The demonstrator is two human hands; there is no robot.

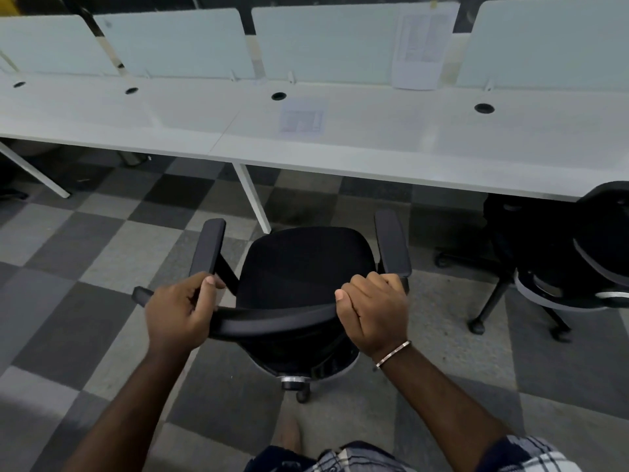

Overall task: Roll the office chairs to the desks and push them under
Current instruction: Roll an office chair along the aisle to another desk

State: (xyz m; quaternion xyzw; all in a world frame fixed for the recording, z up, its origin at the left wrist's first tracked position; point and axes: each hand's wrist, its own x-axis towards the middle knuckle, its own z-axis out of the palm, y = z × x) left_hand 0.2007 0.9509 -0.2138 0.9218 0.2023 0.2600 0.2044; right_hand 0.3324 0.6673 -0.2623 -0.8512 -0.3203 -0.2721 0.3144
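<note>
A black office chair (306,264) with two armrests stands on the floor just in front of me, its seat facing the long white desk (374,148). The seat's front edge sits a short way back from the desk's edge. My left hand (180,311) grips the left end of the chair's curved backrest top. My right hand (372,311) grips its right end, a bracelet on that wrist. A white desk leg (253,199) stands just left of the chair's front.
A second black chair (561,264) is tucked partly under the desk at the right. Frosted divider panels (177,42) line the desk's back, with a paper sheet (301,119) on the desktop. Grey checkered carpet (102,253) covers the floor.
</note>
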